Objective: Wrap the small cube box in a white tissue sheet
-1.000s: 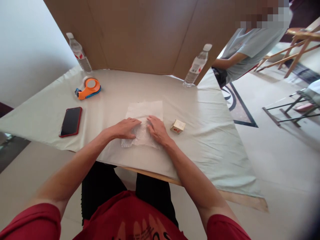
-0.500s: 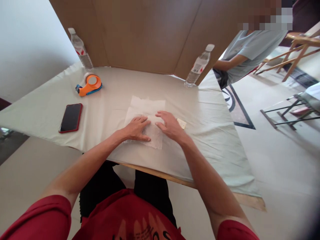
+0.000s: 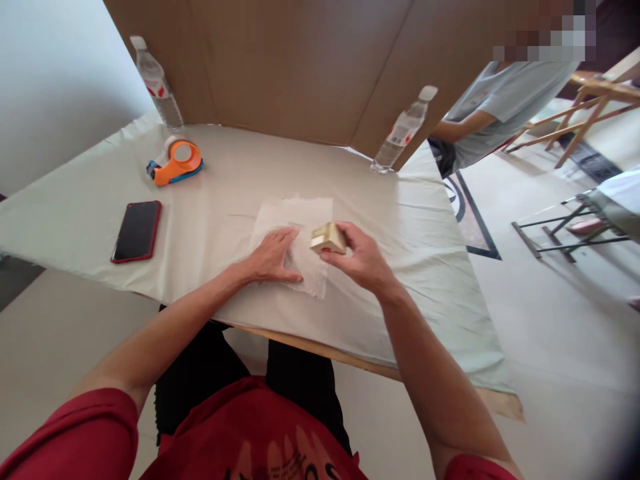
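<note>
A sheet of clear bubble wrap (image 3: 300,220) lies flat on the cloth-covered table (image 3: 225,193) in front of me. My left hand (image 3: 273,255) rests on its near left part, fingers stretched flat and holding it down. My right hand (image 3: 361,257) grips a small cream and gold box (image 3: 327,238) between thumb and fingers, holding it just above the right edge of the sheet.
A red-cased phone (image 3: 136,231) lies at the left, an orange tape dispenser (image 3: 176,162) behind it. Two water bottles (image 3: 155,83) (image 3: 403,130) stand before a brown cardboard screen (image 3: 310,67). Another person in a pale shirt (image 3: 505,100) sits at the right.
My right hand left the bubble wrap, picked the small box up from the table at the right and brought it over the sheet. The left hand stayed pressed on the wrap.
</note>
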A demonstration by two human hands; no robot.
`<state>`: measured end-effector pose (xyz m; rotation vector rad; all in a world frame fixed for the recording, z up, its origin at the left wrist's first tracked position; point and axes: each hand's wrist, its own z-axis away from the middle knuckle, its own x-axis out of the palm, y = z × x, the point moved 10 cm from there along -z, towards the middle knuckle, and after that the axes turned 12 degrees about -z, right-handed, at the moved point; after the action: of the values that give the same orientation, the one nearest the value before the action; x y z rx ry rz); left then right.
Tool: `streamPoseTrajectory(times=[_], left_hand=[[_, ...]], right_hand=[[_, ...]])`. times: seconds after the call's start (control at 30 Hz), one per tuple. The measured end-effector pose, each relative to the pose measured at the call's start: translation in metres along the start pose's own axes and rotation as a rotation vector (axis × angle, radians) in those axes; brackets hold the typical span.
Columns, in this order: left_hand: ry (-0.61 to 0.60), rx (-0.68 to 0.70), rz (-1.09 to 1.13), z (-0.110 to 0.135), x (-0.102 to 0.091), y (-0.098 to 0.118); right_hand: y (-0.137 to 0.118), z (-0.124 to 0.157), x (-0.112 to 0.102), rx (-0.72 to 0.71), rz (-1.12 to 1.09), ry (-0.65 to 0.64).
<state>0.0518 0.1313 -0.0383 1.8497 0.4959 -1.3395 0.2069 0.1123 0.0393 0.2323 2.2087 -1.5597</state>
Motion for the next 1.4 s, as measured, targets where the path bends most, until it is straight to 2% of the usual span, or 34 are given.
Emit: streamPoseTrajectory(times=[0.07, 0.13, 0.23, 0.33, 0.43, 0.63, 0.77, 0.9, 1.2, 1.4], left_hand=[[0.059, -0.021, 0.080, 0.002, -0.005, -0.009], [0.092, -0.052, 0.110, 0.007, -0.009, -0.018], [0.089, -0.055, 0.045, 0.015, -0.013, -0.022], [0.052, -0.047, -0.025, 0.021, -0.012, -0.020], [0.030, -0.052, -0.044, 0.024, -0.013, -0.019], [0.002, -0.026, -0.015, 0.025, -0.014, -0.017], [0.009, -0.037, 0.011, 0.026, -0.014, -0.020], [-0.001, -0.041, 0.019, 0.027, -0.013, -0.021], [-0.011, -0.025, 0.007, 0.028, -0.014, -0.020], [0.008, -0.036, 0.054, 0.025, -0.016, -0.023]], right_hand=[[-0.001, -0.013, 0.029, 0.002, -0.098, -0.089], [0.014, -0.022, 0.050, 0.056, -0.065, -0.131], [0.038, -0.024, 0.063, 0.050, 0.079, -0.135], [0.050, -0.017, 0.064, 0.010, 0.075, -0.134], [0.055, -0.011, 0.061, 0.046, -0.003, -0.125], [0.051, -0.009, 0.060, 0.100, -0.111, -0.093], [0.041, -0.009, 0.067, 0.012, -0.009, -0.100], [0.042, -0.010, 0.076, -0.023, 0.098, -0.148], [0.043, -0.010, 0.074, 0.002, -0.012, -0.157], [0.044, -0.011, 0.077, -0.039, 0.052, -0.161]])
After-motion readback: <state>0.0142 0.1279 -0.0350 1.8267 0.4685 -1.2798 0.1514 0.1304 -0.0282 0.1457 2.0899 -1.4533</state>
